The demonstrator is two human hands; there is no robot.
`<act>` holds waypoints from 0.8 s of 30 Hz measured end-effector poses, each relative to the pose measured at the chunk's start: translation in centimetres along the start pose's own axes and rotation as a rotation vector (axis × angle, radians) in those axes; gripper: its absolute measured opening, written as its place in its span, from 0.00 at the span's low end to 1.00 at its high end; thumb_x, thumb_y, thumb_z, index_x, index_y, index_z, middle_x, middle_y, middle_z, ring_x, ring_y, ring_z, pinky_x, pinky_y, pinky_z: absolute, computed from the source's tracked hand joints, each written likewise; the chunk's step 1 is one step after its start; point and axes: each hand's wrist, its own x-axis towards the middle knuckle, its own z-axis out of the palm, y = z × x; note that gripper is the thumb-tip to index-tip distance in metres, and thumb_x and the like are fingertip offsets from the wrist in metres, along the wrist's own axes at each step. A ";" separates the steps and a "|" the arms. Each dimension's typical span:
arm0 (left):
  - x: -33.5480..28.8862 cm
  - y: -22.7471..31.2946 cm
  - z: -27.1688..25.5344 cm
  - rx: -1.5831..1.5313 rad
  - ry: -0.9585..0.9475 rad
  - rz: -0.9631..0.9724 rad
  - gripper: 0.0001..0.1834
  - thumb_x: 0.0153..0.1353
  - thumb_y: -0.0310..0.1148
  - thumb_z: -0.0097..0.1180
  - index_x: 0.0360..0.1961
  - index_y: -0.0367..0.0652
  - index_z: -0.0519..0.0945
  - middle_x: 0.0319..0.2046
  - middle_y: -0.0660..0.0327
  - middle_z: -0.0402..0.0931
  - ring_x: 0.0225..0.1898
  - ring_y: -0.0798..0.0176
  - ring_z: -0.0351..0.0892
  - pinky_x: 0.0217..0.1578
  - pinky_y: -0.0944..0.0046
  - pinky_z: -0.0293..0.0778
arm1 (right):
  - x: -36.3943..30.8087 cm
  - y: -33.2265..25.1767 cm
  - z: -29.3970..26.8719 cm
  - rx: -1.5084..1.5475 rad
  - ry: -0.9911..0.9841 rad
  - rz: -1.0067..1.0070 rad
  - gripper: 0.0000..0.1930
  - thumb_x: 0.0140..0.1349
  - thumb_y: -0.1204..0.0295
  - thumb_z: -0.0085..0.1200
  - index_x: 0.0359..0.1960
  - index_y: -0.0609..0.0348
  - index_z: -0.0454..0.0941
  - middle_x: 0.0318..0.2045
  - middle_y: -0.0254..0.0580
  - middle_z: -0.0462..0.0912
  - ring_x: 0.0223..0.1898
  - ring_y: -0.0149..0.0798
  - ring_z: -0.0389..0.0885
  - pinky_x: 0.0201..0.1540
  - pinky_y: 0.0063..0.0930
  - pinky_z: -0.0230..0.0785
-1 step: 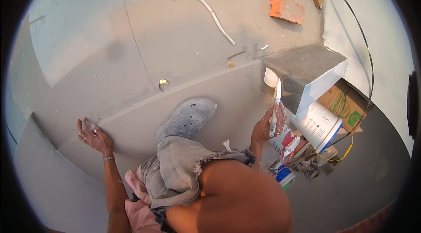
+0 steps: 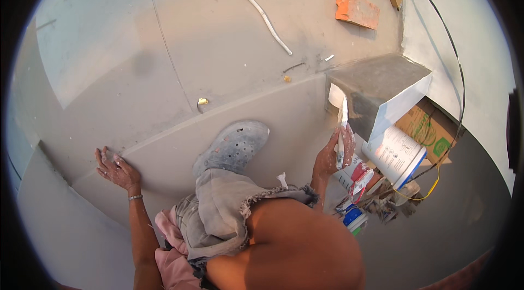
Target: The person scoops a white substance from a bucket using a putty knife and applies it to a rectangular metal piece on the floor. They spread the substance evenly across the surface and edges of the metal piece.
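My left hand (image 2: pixel 117 171) lies open with fingers spread, resting on the edge of the grey ledge (image 2: pixel 218 111). In my right hand (image 2: pixel 331 154), fingers are closed round a putty knife (image 2: pixel 343 120), seen nearly edge-on and smeared with white. The knife's upper end is beside a white patch (image 2: pixel 335 95) on the dark grey block (image 2: pixel 376 80); whether it touches cannot be told. White smears cover the fingers of the right hand. Between the hands, my foot in a grey clog (image 2: pixel 240 145) stands on the step below the ledge.
A white bucket (image 2: pixel 397 153) with a blue rim lies tilted by a cardboard box (image 2: pixel 428 129) at the right. Below it are a red-and-white packet (image 2: pixel 360 175) and clutter. An orange brick (image 2: pixel 357 10) and a white tube (image 2: pixel 262 17) lie beyond; a black cable (image 2: pixel 453 49) hangs at the right.
The putty knife in my right hand has shifted very slightly left. My left hand has not moved.
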 end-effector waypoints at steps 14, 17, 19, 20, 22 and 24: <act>0.1 -0.1 0.6 -0.012 0.018 -0.015 0.25 0.74 0.42 0.43 0.67 0.47 0.74 0.76 0.59 0.63 0.77 0.55 0.59 0.78 0.39 0.35 | 2.1 3.9 5.7 0.294 -0.058 0.036 0.10 0.65 0.82 0.66 0.48 0.63 0.86 0.50 0.47 0.90 0.51 0.43 0.90 0.56 0.37 0.83; 0.1 -0.2 0.5 -0.016 0.024 0.004 0.24 0.73 0.41 0.44 0.67 0.47 0.74 0.76 0.59 0.64 0.78 0.55 0.59 0.78 0.40 0.34 | 2.5 3.5 5.7 0.280 -0.078 0.109 0.10 0.65 0.81 0.67 0.47 0.62 0.87 0.48 0.46 0.91 0.51 0.42 0.90 0.56 0.37 0.83; 0.1 -0.2 0.4 -0.012 0.024 0.006 0.24 0.73 0.41 0.44 0.67 0.48 0.74 0.76 0.59 0.63 0.78 0.55 0.58 0.78 0.40 0.34 | 2.7 3.1 5.7 0.256 -0.078 0.134 0.09 0.64 0.81 0.68 0.46 0.62 0.88 0.47 0.45 0.91 0.50 0.41 0.90 0.57 0.36 0.82; 0.1 -0.1 0.5 -0.011 0.022 0.009 0.24 0.73 0.40 0.44 0.67 0.48 0.74 0.76 0.59 0.63 0.78 0.55 0.58 0.78 0.40 0.34 | 2.8 3.0 5.7 0.244 -0.084 0.140 0.09 0.64 0.80 0.68 0.46 0.61 0.88 0.47 0.44 0.91 0.49 0.41 0.90 0.57 0.35 0.82; 0.1 0.0 0.4 -0.004 0.019 0.007 0.24 0.73 0.40 0.44 0.67 0.48 0.75 0.76 0.59 0.63 0.78 0.55 0.58 0.78 0.41 0.34 | 3.0 2.8 5.7 0.219 -0.097 0.154 0.09 0.64 0.79 0.68 0.46 0.60 0.89 0.47 0.42 0.92 0.48 0.40 0.91 0.57 0.34 0.81; 0.1 -0.1 0.4 0.005 0.018 0.003 0.23 0.73 0.39 0.44 0.67 0.48 0.75 0.76 0.59 0.63 0.78 0.56 0.58 0.78 0.41 0.34 | 3.5 1.8 5.4 0.198 -0.142 0.243 0.09 0.64 0.77 0.69 0.46 0.59 0.89 0.47 0.41 0.92 0.48 0.39 0.91 0.56 0.33 0.81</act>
